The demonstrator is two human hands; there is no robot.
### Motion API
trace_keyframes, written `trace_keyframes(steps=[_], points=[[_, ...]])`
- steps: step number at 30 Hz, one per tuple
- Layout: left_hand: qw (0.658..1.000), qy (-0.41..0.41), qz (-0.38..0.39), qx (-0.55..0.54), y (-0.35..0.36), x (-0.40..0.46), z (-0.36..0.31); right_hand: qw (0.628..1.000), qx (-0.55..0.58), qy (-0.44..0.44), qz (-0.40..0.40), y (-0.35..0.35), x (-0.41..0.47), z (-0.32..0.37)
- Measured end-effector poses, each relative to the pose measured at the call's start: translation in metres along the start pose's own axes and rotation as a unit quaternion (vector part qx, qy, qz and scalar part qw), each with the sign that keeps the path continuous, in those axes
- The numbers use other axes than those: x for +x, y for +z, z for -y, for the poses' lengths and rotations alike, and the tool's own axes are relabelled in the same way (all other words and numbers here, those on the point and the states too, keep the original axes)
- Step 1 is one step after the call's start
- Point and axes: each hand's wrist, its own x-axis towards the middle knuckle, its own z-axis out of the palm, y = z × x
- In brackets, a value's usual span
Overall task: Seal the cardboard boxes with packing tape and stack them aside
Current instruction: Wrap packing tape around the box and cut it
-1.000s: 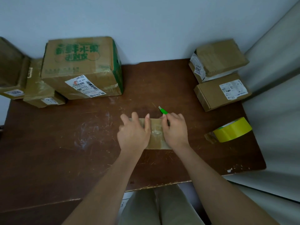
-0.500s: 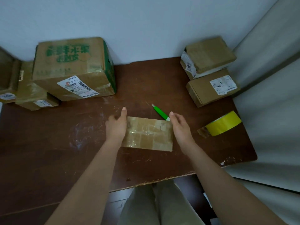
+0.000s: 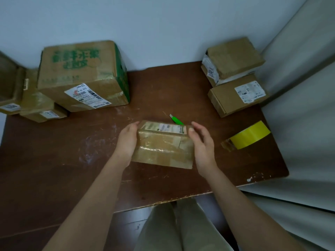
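Observation:
A small cardboard box, wrapped in clear tape, is in the middle of the dark wooden table. It is tipped up, so a white label shows on its far face. My left hand grips its left end with fingers curled round the far corner. My right hand holds the right end, thumb on the top corner. A yellow roll of packing tape lies on the table to the right, apart from both hands.
A green utility knife lies just behind the small box. A large green-printed carton and smaller boxes stand at the back left. Two boxes are stacked at the back right. A wall runs behind the table.
My hands slid from the top of the small box out to its two ends. The box has since been tipped up from lying flat, showing its labelled face.

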Motion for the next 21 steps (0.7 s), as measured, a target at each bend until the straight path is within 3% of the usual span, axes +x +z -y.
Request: trace_keyframes(steps=[2,3,8,11,13,21], points=[[0.995,0.003,0.006,-0.100,-0.002,-0.005,-0.003,0.993,0.104,-0.028,-0.045,-0.002,-0.004,0.004],[0.995,0.003,0.006,-0.101,-0.001,-0.007,-0.001,0.994,0.095,-0.026,-0.055,-0.002,-0.005,0.003],[0.999,0.011,-0.008,0.035,0.005,-0.017,0.003,0.985,-0.167,0.037,-0.007,0.005,-0.006,-0.010],[0.986,-0.033,0.067,0.152,-0.007,-0.009,0.001,0.981,-0.166,0.068,0.078,0.006,-0.006,-0.020],[0.969,-0.020,0.123,0.213,-0.013,-0.004,0.007,0.971,-0.208,0.050,0.106,0.006,-0.011,-0.033],[0.976,0.008,0.131,0.174,-0.016,-0.011,0.016,0.964,-0.225,0.026,0.143,0.003,-0.011,-0.034]])
